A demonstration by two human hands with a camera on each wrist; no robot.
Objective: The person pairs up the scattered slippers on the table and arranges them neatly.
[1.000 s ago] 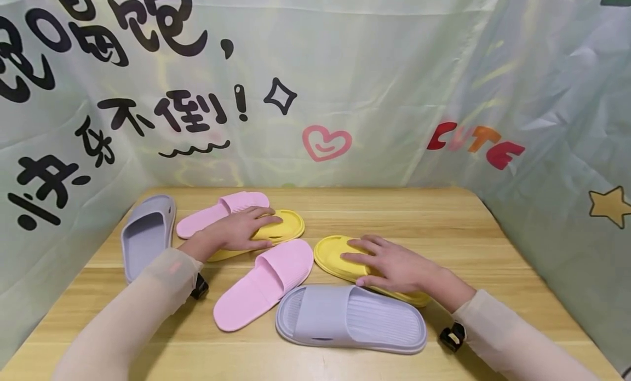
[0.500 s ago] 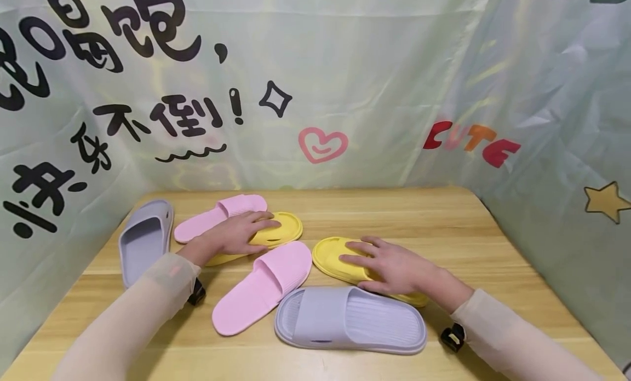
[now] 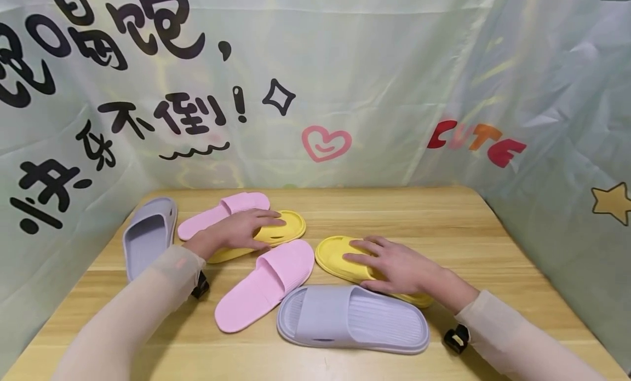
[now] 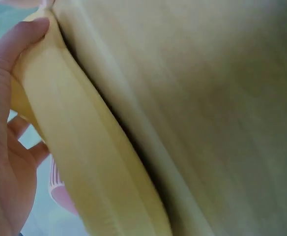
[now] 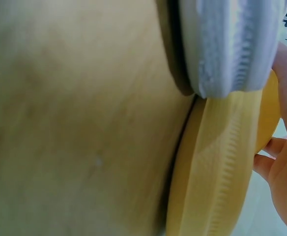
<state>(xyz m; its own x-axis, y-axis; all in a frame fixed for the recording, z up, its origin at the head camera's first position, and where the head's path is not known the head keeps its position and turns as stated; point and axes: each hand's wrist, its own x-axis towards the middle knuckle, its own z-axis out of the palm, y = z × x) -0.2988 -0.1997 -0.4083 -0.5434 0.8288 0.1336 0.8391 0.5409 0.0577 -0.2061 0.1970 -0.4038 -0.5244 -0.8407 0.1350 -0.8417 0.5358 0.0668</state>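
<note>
The head view was bright and fairly sharp, with pale glare on the near counter (image 3: 325, 362), sheen on the creased backdrop (image 3: 557, 113) and soft shadows beside the sleeves (image 3: 128, 310). Both wrist views were dimmer and blurred, their wood grain seemingly out of focus.

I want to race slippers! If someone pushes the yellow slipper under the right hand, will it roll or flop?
The yellow slipper probably won't roll, because it lies flat on the table. Its sole looks thick, so it's likely bendy, not floppy. It might bump the front purple slipper, which lies close beside it.
</note>
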